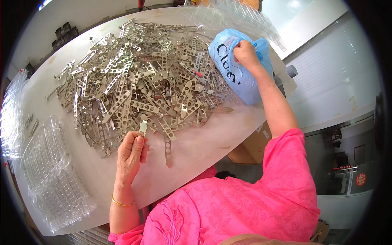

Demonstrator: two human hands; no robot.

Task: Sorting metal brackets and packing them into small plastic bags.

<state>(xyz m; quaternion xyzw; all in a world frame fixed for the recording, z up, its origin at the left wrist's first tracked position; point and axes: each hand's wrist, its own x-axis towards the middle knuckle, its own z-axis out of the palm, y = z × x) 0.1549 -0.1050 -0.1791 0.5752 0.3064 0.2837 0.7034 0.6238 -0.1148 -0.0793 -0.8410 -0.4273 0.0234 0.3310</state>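
A slim metal slot bracket (143, 128) stands upright between the thumb and fingers of my left hand (131, 152), just off the near edge of the pile. My right hand (246, 53) is closed at the gathered top of a stuffed light-blue plastic bag (228, 71) with dark handwriting on it. Its fingertips press into the plastic, and what lies inside the bag is hidden. Across the table spreads a big heap of silvery slot brackets (155, 77) with round holes, tangled at all angles. One perforated bracket (168, 153) sticks out from the heap toward me.
Clear plastic trays (57, 179) with ribbed slots lie at the table's left, and more clear trays (241, 18) lie at the far right. A cardboard box (251, 147) sits below the right edge of the white table (196, 153). Dark stacked items (64, 34) stand beyond the table.
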